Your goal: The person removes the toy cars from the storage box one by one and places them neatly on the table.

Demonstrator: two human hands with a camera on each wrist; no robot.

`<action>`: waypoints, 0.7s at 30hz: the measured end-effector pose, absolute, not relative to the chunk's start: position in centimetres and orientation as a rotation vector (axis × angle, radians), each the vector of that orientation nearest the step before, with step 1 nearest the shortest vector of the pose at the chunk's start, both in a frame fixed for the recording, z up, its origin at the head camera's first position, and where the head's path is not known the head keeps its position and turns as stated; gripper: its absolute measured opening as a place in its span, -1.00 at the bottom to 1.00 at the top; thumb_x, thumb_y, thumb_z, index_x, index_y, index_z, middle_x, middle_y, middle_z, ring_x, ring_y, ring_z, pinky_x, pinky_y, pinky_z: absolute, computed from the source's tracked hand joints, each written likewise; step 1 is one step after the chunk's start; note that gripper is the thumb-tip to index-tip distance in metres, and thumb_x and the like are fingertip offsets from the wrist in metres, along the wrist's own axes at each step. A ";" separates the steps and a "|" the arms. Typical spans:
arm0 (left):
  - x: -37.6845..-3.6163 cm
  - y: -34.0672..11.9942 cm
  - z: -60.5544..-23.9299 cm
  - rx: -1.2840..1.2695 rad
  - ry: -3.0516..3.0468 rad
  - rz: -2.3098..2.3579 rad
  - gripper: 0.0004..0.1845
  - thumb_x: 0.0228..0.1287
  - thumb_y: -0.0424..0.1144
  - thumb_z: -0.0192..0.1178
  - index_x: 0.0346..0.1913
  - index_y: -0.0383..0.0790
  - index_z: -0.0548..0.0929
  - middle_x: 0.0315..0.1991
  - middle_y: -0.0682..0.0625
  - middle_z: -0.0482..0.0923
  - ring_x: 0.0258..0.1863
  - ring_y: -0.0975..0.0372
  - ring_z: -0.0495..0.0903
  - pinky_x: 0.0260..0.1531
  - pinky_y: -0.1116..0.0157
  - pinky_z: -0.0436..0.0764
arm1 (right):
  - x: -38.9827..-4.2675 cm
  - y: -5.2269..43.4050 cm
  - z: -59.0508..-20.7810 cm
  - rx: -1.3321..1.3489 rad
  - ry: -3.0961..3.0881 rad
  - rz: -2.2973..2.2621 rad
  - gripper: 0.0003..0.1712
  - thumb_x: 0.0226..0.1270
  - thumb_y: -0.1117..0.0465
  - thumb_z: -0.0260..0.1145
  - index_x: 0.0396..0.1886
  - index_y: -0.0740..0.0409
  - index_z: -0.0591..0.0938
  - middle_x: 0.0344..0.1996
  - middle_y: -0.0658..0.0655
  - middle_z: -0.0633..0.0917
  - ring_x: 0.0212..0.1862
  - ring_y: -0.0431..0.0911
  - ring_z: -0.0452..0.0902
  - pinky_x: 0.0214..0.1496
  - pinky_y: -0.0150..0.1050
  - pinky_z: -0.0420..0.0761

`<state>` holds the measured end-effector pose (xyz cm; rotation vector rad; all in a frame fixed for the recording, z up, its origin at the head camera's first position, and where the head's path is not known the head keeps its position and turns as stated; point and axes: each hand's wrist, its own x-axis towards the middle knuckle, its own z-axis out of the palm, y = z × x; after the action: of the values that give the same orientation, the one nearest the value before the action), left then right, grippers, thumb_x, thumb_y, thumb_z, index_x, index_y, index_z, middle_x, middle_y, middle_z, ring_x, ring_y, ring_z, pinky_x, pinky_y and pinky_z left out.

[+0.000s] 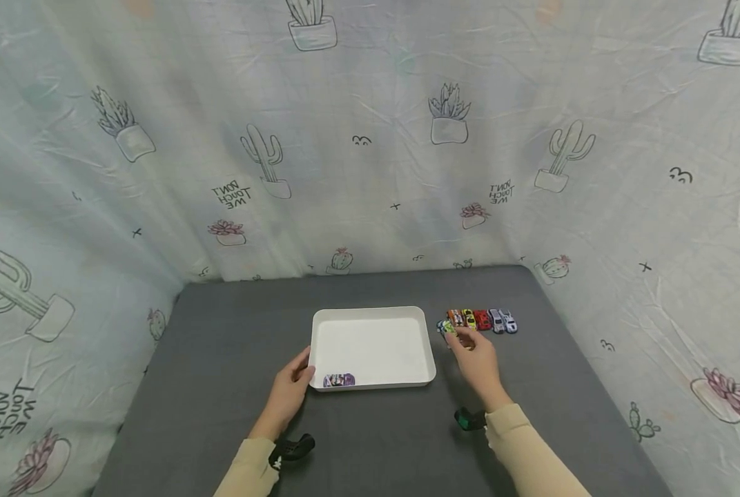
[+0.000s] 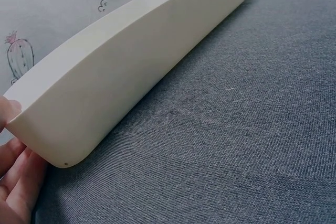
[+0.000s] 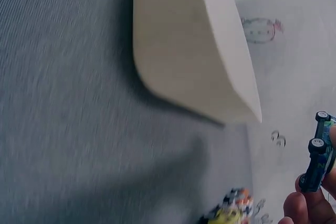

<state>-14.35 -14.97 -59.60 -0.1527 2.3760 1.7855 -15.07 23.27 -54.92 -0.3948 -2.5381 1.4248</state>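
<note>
- The toy car (image 3: 318,153) sat pinched in my right hand (image 1: 478,362), lifted just off the near left end of a row of toy cars (image 1: 484,320); it was small and hard-bodied, blue and green with black wheels.
- From the right wrist view its long axis ran nearly upright in the frame, wheels turned toward the tray (image 1: 370,314); I could not tell nose from tail.
- That hand's grip was closed round the car, fingertips (image 3: 296,208) curled beneath it.
- My left hand (image 1: 289,390) rested against the near left corner of the tray, fingers relaxed, grip spread.
- The tray was smooth, white and rectangular with rounded corners, and held one purple car (image 1: 339,379) by its near wall.
- Everything lay on a grey, woven-textured tabletop (image 1: 221,359), ringed by a creased cactus-print cloth (image 1: 370,138).
</note>
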 end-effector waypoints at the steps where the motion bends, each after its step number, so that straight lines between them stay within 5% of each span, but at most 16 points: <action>1: -14.4 -15.0 -59.6 -0.149 2.379 1.784 -0.45 0.48 -0.20 0.07 0.47 0.03 0.28 0.31 -0.04 0.39 0.24 0.11 0.41 0.19 0.02 0.39 | -15.1 23.6 -55.1 -0.404 -2.533 1.416 -0.48 0.27 -0.17 0.33 0.00 0.13 0.68 -0.27 0.13 0.69 -0.23 -0.04 0.58 -0.28 -0.23 0.56; 12: -14.4 -15.1 -59.7 -0.148 2.368 1.795 -0.46 0.48 -0.20 0.07 0.46 0.08 0.29 0.30 -0.03 0.39 0.23 0.13 0.41 0.19 0.04 0.39 | -14.8 27.3 -56.5 -0.559 -2.488 1.378 -0.40 0.33 -0.21 0.25 0.09 0.17 0.62 -0.12 0.20 0.66 -0.08 0.02 0.55 -0.10 -0.08 0.53; 21: -14.5 -15.1 -59.8 -0.129 2.379 1.800 -0.45 0.47 -0.21 0.08 0.46 0.01 0.28 0.31 -0.09 0.39 0.22 0.08 0.42 0.19 0.00 0.39 | -14.8 29.5 -58.0 -0.744 -2.428 1.401 -0.40 0.37 -0.20 0.19 0.08 0.22 0.61 -0.10 0.26 0.65 -0.07 0.05 0.53 -0.21 -0.20 0.49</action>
<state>-14.45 -15.13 -59.81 -0.1286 2.3791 1.8003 -14.75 29.46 -57.98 -0.7437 -2.4284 1.4005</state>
